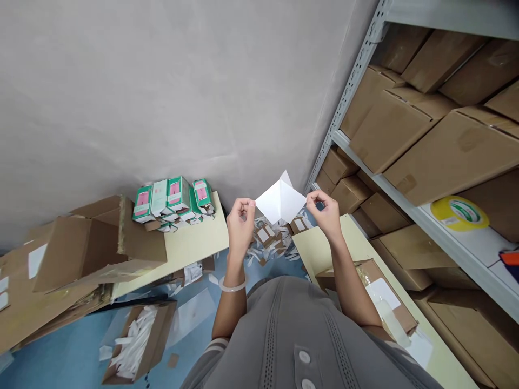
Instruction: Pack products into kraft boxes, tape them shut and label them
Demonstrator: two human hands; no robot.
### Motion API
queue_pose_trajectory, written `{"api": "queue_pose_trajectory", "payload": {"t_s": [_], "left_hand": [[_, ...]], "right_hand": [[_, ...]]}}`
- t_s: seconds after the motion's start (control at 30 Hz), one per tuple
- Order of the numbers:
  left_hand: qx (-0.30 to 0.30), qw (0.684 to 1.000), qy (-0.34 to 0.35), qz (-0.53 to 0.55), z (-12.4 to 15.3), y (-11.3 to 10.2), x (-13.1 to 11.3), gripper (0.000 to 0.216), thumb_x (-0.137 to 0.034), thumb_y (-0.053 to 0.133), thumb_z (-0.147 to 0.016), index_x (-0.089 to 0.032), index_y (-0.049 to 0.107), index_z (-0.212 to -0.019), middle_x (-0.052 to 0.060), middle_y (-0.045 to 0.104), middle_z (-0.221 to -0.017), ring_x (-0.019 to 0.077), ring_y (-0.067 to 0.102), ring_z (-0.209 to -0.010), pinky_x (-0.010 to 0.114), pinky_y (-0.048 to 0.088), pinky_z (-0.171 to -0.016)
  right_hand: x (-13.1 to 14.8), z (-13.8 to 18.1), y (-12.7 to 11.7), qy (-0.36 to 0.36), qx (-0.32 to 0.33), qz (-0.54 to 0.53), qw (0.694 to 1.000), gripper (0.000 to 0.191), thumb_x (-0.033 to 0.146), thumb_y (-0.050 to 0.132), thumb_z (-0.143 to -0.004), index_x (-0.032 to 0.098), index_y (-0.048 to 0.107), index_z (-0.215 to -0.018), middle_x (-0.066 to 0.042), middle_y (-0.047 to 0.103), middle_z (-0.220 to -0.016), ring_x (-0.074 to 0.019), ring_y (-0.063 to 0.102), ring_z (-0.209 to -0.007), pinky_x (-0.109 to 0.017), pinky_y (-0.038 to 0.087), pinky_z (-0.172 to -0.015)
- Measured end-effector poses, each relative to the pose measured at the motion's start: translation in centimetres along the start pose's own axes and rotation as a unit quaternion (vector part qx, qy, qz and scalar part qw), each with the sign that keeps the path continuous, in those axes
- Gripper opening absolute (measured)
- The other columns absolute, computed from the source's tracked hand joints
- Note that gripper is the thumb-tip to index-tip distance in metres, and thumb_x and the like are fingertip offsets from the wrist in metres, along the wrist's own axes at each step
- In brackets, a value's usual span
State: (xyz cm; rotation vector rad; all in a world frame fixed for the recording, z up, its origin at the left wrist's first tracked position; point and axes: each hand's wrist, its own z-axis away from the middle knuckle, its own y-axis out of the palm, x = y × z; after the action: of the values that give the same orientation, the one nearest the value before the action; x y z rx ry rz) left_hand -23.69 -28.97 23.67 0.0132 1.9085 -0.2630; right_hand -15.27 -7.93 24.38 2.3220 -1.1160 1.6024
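Note:
I hold a folded white sheet of paper up in front of me, between both hands. My left hand pinches its left corner with fingers curled, a pale bangle on that wrist. My right hand pinches the right corner the same way. The sheet hangs point-down with a crease down its middle, above the blue floor.
Green-and-pink small boxes sit on a cream table at left, beside open brown cartons. A carton of white slips stands on the floor. Metal shelving at right holds cartons and a yellow tape roll. Paper scraps litter the floor.

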Motion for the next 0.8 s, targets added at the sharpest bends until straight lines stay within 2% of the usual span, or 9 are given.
{"api": "queue_pose_trajectory", "payload": {"t_s": [0.3, 0.53, 0.8], "left_hand": [[-0.016, 0.999, -0.003, -0.038, -0.3, -0.8, 0.9, 0.024, -0.043, 0.051, -0.094, -0.021, 0.058, -0.088, -0.001, 0.055, -0.075, 0.0131, 0.05, -0.069, 0.023, 0.04, -0.065], [-0.053, 0.996, -0.015, -0.068, -0.4, -2.1, 1.9, 0.022, -0.042, 0.052, -0.094, -0.021, 0.056, -0.087, -0.003, 0.05, -0.07, 0.0124, 0.046, -0.064, 0.023, 0.036, -0.061], [-0.092, 0.992, -0.034, -0.078, -0.5, -2.9, 2.9, 0.019, -0.039, 0.053, -0.093, -0.021, 0.057, -0.087, -0.003, 0.052, -0.069, 0.0126, 0.048, -0.062, 0.023, 0.037, -0.06]], "right_hand": [[-1.5, -0.4, -2.0, 0.013, -0.037, 0.026, 0.999, 0.012, 0.027, 0.056, -0.082, 0.021, 0.058, -0.072, 0.002, 0.057, -0.07, -0.0143, 0.049, -0.068, -0.027, 0.04, -0.068], [-2.5, -0.7, -2.4, 0.023, -0.045, 0.028, 0.998, 0.009, 0.026, 0.056, -0.079, 0.021, 0.058, -0.071, 0.002, 0.056, -0.071, -0.0141, 0.049, -0.068, -0.027, 0.041, -0.069], [-3.6, -1.3, -2.8, 0.027, -0.06, 0.034, 0.997, 0.013, 0.029, 0.055, -0.081, 0.021, 0.057, -0.072, 0.002, 0.054, -0.069, -0.0137, 0.048, -0.066, -0.027, 0.04, -0.068]]}}
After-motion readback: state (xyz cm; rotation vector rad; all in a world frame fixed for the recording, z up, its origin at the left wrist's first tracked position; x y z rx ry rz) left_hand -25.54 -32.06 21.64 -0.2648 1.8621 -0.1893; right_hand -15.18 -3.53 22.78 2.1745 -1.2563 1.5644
